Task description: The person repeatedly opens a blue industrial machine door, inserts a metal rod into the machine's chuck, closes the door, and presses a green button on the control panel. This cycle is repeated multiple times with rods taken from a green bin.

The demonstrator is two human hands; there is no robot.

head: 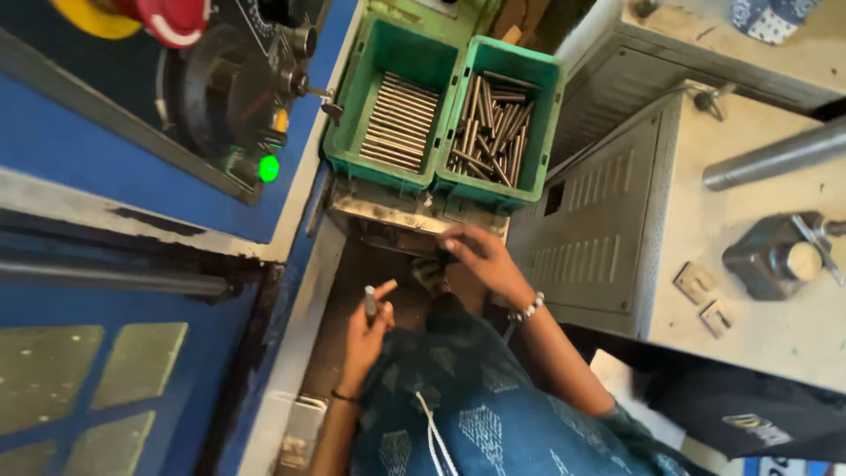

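The short metal pin [371,302] stands nearly upright in the left hand [366,330], pinched between thumb and curled fingers. It is dull grey and slim, with only its upper end clear of the grip; its lower part is hidden inside the fist. It sits near the middle of the view, slightly toward 7 o'clock, over a dark recess whose floor is too shadowed to read.

At about 2 o'clock from the pin, the right hand [480,257] reaches to the worn metal ledge [414,211], fingers bent downward with their tips at its edge. Whether they pinch anything is hard to tell: motion blur and shadow hide the underside of the fingers. A beaded bracelet [529,308] circles that wrist.

Beyond the ledge, toward 12 o'clock, two green bins stand side by side and touching. The left bin [352,97] holds pins laid in a neat parallel stack; the right bin [551,115] holds pins jumbled at all angles.

At 10 o'clock the blue machine panel [88,141] carries a lit green lamp [269,167]; its upper controls are cut off by the frame. At 3 o'clock is a grey louvred cabinet [599,220], with a steel rod [775,157] on top running out of view.
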